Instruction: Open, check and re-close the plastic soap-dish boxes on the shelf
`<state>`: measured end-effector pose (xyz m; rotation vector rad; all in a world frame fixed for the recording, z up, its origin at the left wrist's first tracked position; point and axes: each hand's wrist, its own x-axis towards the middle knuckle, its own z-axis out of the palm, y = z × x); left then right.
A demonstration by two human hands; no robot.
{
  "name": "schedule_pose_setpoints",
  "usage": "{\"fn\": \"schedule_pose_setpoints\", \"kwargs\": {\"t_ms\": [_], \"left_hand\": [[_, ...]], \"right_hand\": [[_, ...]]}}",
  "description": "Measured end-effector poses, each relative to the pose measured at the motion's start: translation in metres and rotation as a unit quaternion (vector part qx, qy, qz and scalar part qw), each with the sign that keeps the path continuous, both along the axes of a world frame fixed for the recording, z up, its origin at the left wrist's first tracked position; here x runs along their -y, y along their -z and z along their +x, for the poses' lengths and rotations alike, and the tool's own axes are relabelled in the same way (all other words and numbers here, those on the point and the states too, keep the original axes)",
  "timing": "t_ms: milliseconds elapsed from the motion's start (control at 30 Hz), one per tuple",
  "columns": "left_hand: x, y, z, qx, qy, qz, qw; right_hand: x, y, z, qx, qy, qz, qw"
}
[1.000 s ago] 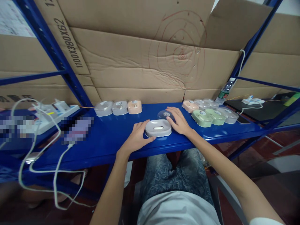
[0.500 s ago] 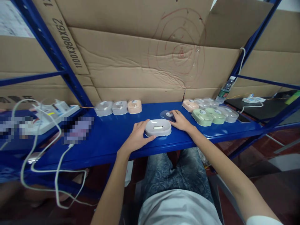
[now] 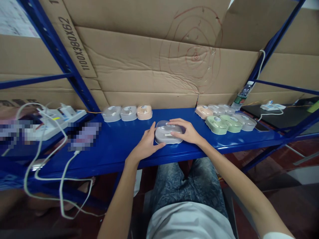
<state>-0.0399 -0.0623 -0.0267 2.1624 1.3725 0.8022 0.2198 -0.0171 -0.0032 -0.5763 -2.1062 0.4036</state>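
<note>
A pale grey oval case sits on the blue shelf in front of me. A clear plastic lid rests on top of the case, tilted a little toward the back. My right hand holds the lid from the right, with fingers curled over its top edge. At the case's left side my left hand steadies it, thumb along the front rim and fingers spread.
Three lidded cases stand in a row at the back left. Several more, pink, clear and green, lie at the right by a water bottle. Power strips and white cables crowd the left. Cardboard backs the shelf.
My right hand picked up the clear lid that lay behind the case and brought it over onto the case. My left hand stayed at the case's left side.
</note>
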Motion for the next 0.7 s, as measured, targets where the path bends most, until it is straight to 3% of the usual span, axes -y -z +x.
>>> {"fn": "schedule_pose_setpoints", "kwargs": {"t_ms": [267, 700], "left_hand": [[-0.0080, 0.0089, -0.0054, 0.013, 0.024, 0.005, 1.000], [-0.0084, 0.0098, -0.0069, -0.005, 0.021, -0.013, 1.000]], "right_hand": [[0.0024, 0.0032, -0.0007, 0.015, -0.031, -0.013, 0.999], [0.0020, -0.0024, 0.0015, 0.022, -0.084, -0.065, 0.994]]}}
